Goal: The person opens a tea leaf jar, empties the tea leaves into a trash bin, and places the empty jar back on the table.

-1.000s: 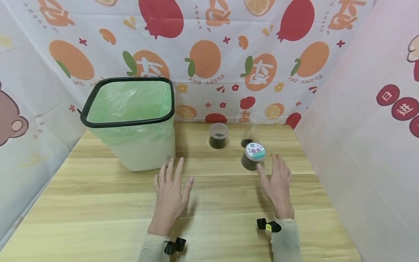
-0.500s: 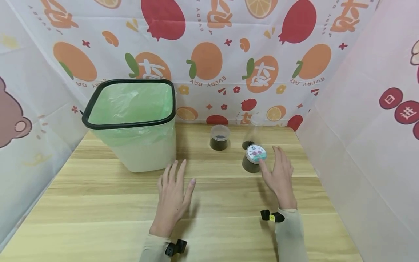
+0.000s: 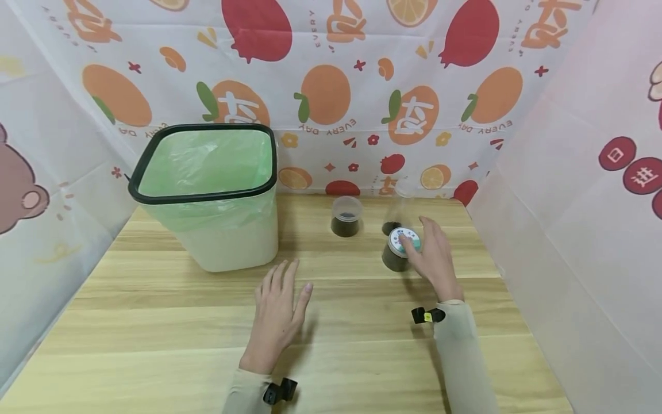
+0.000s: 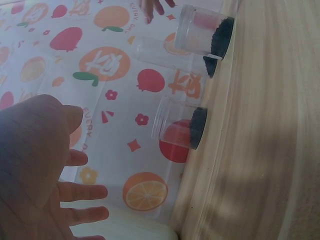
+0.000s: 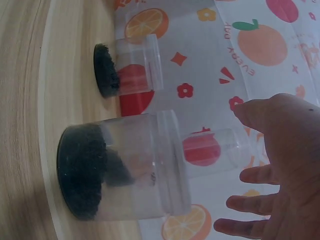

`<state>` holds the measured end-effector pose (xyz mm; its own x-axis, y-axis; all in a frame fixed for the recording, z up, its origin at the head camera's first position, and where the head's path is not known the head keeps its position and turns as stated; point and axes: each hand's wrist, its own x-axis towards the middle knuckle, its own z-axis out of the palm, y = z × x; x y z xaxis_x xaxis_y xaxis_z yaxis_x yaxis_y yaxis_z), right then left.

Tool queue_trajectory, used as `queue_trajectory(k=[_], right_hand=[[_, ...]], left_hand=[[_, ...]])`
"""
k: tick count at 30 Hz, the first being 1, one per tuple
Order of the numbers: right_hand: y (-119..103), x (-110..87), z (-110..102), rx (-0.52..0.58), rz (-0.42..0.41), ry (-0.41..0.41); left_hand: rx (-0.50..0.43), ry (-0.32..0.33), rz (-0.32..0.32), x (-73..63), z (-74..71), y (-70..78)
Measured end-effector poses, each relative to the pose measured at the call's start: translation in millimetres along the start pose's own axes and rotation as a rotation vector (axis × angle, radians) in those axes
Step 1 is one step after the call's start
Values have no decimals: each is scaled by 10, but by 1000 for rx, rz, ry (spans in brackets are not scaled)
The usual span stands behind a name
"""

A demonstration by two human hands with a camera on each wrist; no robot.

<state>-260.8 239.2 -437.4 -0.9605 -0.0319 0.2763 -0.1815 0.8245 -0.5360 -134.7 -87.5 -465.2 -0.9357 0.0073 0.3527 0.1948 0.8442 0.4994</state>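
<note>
My right hand (image 3: 435,256) hovers over a clear lidded jar (image 3: 395,262), thumb overlapping its printed lid (image 3: 399,234) in the head view. The right wrist view shows a gap between the fingers and this jar (image 5: 135,170), whose bottom holds dark, loose stuff. Behind it stands a tall, slim clear container (image 3: 401,208) with a little dark matter at its base. Farther left is a short clear tub (image 3: 345,225), its bottom also dark. My left hand (image 3: 276,315) holds nothing, its fingers spread above the table, in front of the bin.
A pale bin (image 3: 233,241) with a black rim and a green liner (image 3: 207,161) stands on the back left of the wooden table (image 3: 170,345). Fruit-printed cloth (image 3: 326,149) hangs along the back edge, and more pale cloth (image 3: 564,230) closes in both sides.
My right hand has moved forward and left, from beside the lidded jar to over its lid. My left hand has shifted slightly right and toward me. The containers stay put.
</note>
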Motion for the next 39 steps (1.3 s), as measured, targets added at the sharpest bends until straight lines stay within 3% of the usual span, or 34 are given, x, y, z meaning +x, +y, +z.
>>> queue_trajectory(k=[15,24,39], right_hand=[[-4,132,194,-12,29,-185],[-20,100,280,-10,-17,-179],[18,128,261,20,7,-165]], left_hand=[[-3,12,6,0,-27,-56],[27,41,31,-34,-19,-86],[55,90,90,-6,0,-91]])
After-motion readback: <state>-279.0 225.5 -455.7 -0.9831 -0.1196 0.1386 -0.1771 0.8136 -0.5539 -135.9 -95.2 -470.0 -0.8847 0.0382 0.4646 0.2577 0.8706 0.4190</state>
